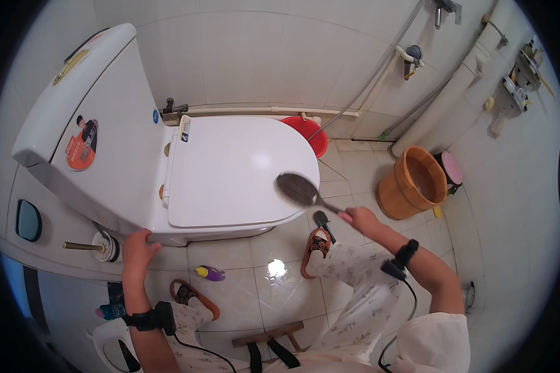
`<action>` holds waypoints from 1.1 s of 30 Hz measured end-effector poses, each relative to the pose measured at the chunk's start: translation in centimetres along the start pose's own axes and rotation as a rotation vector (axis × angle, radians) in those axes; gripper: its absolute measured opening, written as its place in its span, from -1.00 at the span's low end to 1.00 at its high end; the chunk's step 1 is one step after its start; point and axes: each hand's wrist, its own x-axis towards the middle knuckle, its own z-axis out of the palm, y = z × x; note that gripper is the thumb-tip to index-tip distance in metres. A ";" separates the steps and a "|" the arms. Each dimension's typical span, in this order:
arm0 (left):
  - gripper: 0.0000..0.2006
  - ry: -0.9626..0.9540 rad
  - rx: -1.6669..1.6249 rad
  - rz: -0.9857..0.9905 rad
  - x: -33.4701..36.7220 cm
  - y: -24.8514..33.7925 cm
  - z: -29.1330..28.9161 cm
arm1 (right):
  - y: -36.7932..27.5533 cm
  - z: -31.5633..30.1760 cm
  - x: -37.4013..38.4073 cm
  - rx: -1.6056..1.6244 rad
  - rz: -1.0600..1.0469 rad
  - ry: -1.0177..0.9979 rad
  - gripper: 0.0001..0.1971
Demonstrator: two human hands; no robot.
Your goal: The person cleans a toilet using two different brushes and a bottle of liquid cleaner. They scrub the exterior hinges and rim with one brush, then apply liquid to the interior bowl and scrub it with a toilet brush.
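A long-handled brush (297,189) with a dark oval head is gripped in my right hand (364,222). Its head overlaps the front part of the closed white toilet lid (236,161); whether it touches the lid I cannot tell. My left hand (140,248), fingers apart and holding nothing, is by the near side of the toilet (115,149). Beside that hand, a toilet brush holder (110,247) has a gold-coloured handle sticking out. A purple bottle with a yellow cap (210,273) lies on the tiled floor between my feet.
A red bucket (311,133) sits behind the toilet's front end. A wooden bucket (410,186) stands at the right, with a pink-topped stool (452,168) behind it. Near my right foot lies a dark object with a handle (322,221). A low wooden stool (267,336) is beneath me.
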 end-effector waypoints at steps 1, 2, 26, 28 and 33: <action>-0.59 -0.002 -0.006 0.012 0.3 0.4 0.5 | 1.6 -0.4 1.3 0.070 0.184 0.001 -0.52; -0.61 0.010 -0.029 0.046 0.6 0.5 1.1 | 2.6 -0.8 2.6 0.146 0.360 0.001 -0.52; -0.61 0.057 0.019 0.035 -0.8 -1.6 -0.1 | -8.9 1.7 17.5 -0.012 -0.031 -0.102 -0.52; -0.61 0.094 -0.023 0.075 -0.6 -1.8 0.9 | -5.9 -0.1 19.9 -0.057 0.185 -0.015 -0.49; -0.60 0.069 0.049 0.095 -0.1 -0.6 1.7 | -3.9 -1.1 24.7 0.056 0.422 -0.070 -0.40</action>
